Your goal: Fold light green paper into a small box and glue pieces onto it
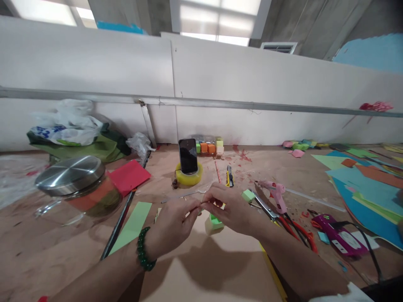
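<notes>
My left hand (176,220), with a green bead bracelet (145,249) at its wrist, meets my right hand (231,207) over a pale board (210,268). The fingertips of both are pinched together; whatever they hold is too small to make out. Just below my right fingers a small green paper cube (215,221) shows, partly covered by them. Another pale green cube (248,195) lies right of my right hand. A thin metal rod (182,196) lies behind my left hand.
Behind stand a phone (188,156) on a yellow tape roll (189,175) and orange cubes (211,148). A lidded jar (78,184) is left, with red paper (129,177). Rightward lie a cutter (230,176), pink glue gun (274,193), red-handled scissors (288,227), purple device (341,235) and coloured paper (362,205).
</notes>
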Tool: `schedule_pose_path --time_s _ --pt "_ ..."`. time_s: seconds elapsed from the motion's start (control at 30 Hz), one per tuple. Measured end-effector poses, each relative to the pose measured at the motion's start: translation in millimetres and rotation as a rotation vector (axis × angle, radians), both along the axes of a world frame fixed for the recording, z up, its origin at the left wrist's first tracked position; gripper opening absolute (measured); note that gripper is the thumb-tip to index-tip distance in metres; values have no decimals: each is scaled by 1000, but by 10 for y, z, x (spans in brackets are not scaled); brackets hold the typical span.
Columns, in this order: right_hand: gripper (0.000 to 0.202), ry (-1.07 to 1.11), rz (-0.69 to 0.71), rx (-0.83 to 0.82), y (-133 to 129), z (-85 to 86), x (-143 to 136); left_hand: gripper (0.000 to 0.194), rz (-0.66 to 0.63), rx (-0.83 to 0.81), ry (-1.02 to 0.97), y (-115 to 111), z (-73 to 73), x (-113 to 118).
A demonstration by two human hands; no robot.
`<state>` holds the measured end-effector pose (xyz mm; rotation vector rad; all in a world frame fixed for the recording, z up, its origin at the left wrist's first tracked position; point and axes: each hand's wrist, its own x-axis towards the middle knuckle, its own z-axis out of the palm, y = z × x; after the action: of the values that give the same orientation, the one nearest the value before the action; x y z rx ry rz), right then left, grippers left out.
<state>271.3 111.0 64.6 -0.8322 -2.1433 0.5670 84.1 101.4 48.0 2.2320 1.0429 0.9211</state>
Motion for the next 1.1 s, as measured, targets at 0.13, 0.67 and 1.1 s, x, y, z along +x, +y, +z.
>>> schedule_pose_path --time_s 0.13,0.67,1.1 --pt "16 293 -56 -268 110 -47 23 27 75 -142 -261 29 10 -53" --pt "39 915 -29 -1019 276 -417 -235 36 160 -585 -538 128 -59 65" --pt "13 208 61 -258 162 -234 -78 23 -7 -131 -70 92 -93 58"
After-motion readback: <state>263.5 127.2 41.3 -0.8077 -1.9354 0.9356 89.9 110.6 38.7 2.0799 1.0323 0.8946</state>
